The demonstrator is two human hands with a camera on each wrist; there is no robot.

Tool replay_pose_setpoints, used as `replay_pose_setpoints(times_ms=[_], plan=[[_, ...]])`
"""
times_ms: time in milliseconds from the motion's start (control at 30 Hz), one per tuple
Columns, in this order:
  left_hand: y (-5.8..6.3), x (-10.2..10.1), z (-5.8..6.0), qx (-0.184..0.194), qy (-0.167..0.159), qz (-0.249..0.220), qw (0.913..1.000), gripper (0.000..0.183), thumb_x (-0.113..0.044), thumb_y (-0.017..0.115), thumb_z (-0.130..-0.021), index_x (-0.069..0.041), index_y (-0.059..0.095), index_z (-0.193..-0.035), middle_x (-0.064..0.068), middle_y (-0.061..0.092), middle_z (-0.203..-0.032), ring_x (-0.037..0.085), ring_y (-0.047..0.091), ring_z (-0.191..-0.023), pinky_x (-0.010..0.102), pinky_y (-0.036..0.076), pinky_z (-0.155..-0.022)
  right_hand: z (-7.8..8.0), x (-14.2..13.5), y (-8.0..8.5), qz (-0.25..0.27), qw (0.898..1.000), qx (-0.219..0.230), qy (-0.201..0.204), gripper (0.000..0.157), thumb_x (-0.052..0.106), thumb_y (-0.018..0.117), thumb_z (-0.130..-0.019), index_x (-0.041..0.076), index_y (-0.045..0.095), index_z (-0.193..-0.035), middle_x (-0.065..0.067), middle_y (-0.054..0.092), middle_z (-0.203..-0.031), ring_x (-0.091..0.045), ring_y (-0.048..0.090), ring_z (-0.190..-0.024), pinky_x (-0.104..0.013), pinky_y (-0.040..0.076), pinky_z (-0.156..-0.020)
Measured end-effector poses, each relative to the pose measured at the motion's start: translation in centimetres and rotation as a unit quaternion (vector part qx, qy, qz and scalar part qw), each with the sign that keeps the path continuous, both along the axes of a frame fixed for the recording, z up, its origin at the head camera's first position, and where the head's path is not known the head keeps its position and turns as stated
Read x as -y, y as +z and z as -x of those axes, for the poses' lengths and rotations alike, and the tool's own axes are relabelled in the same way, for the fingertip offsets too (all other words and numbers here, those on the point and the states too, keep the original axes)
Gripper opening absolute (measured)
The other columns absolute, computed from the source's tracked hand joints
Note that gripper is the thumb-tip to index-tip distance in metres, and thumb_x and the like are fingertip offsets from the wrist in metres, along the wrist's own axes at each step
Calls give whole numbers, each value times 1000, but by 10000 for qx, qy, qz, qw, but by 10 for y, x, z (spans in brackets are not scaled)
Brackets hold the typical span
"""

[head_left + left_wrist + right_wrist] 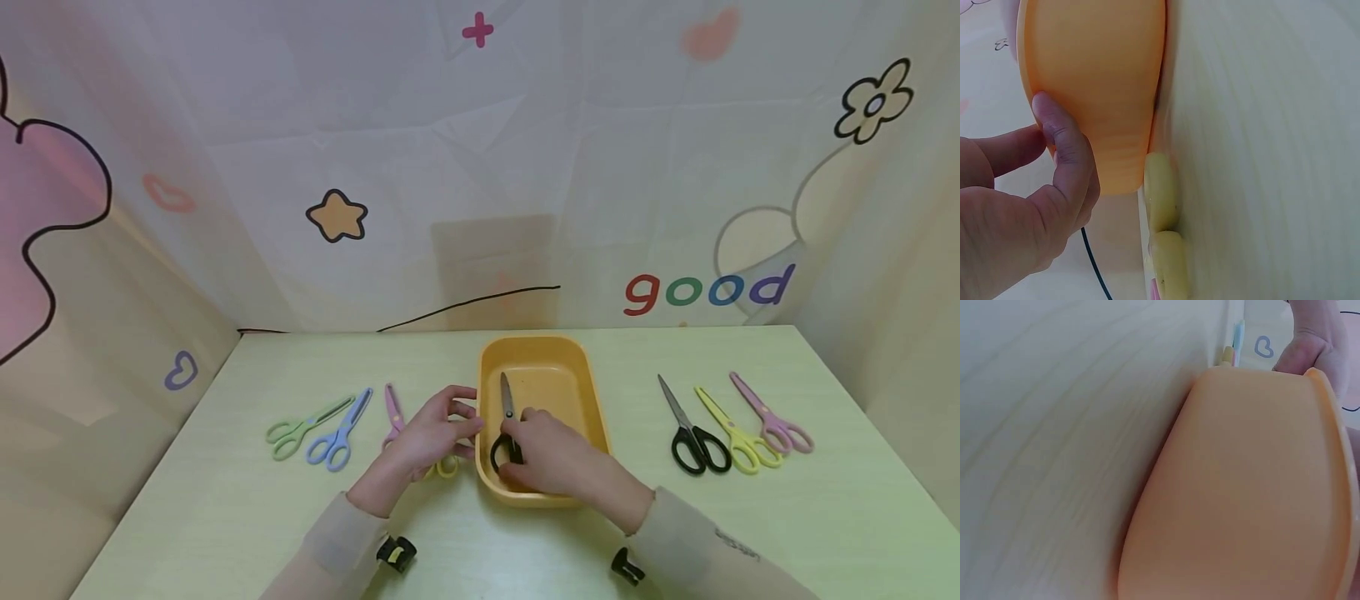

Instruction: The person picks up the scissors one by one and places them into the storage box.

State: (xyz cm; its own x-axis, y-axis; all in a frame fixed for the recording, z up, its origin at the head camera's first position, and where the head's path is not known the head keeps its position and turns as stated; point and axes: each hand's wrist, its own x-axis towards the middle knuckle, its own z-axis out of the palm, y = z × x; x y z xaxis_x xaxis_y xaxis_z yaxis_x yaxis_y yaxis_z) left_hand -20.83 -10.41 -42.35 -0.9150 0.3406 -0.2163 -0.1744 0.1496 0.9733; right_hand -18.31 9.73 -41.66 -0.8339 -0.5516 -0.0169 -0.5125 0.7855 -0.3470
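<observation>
A yellow-orange plastic tray (558,392) sits at the middle of the table. My left hand (431,435) grips its left rim, thumb at the edge and fingers against the outer wall, as the left wrist view shows. Inside the tray, my right hand (551,454) holds black-handled scissors (507,397) by the handle, blades pointing to the back. The hand covers part of that handle. In the right wrist view the tray wall (1254,487) hides the right hand's fingers. Yellow scissors (447,467) lie partly under my left hand, beside pink scissors (393,407).
Farther left lie green scissors (300,429) and blue scissors (341,431). Right of the tray are black scissors (693,446), yellow scissors (731,429) and pink scissors (772,421). A printed curtain (480,150) hangs behind the table's back edge.
</observation>
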Motion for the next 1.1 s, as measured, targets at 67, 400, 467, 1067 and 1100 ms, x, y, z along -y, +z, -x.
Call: replay_pose_setpoints(times_ms=[67, 400, 467, 1067, 1100], plan=[[0, 0, 0, -2, 0, 9, 10000, 46, 3, 60, -101, 4, 43, -144, 19, 54, -114, 23, 62, -87, 34, 61, -68, -1, -1, -1, -6, 10000, -72, -14, 30, 26, 80, -90, 5, 66, -107, -6, 53, -85, -19, 49, -71, -35, 45, -60], [0, 0, 0, 33, 40, -29, 10000, 46, 4, 60, -101, 4, 43, -144, 18, 53, -114, 24, 61, -88, 33, 61, -66, -3, -16, 6, 372, 9993, -84, -1, 31, 22, 76, -94, 4, 70, -119, -6, 60, -95, -16, 52, -75, -33, 49, -65], [0, 0, 0, 45, 51, -31, 10000, 46, 4, 60, -101, 4, 43, -144, 18, 53, -114, 25, 61, -89, 33, 61, -66, -4, -22, 7, 447, 9988, -208, 43, 29, 22, 75, -95, 4, 70, -117, -7, 62, -101, -16, 55, -80, -34, 52, -70], [-2, 1, 0, 52, 63, -13, 10000, 48, 4, 60, -101, 4, 43, -145, 18, 53, -113, 20, 60, -84, 31, 61, -65, -9, -81, 14, 1734, 9651, -1930, -345, 14, 8, 77, -91, 10, 70, -103, 1, 66, -102, -18, 62, -91, -38, 57, -78], [-2, 0, 0, 48, 64, -14, 10000, 48, 4, 60, -101, 4, 43, -145, 18, 53, -113, 20, 60, -84, 31, 61, -65, -9, -84, 13, 1780, 9637, -1950, -401, 15, 8, 77, -91, 9, 70, -104, 0, 66, -103, -19, 62, -91, -38, 57, -77]])
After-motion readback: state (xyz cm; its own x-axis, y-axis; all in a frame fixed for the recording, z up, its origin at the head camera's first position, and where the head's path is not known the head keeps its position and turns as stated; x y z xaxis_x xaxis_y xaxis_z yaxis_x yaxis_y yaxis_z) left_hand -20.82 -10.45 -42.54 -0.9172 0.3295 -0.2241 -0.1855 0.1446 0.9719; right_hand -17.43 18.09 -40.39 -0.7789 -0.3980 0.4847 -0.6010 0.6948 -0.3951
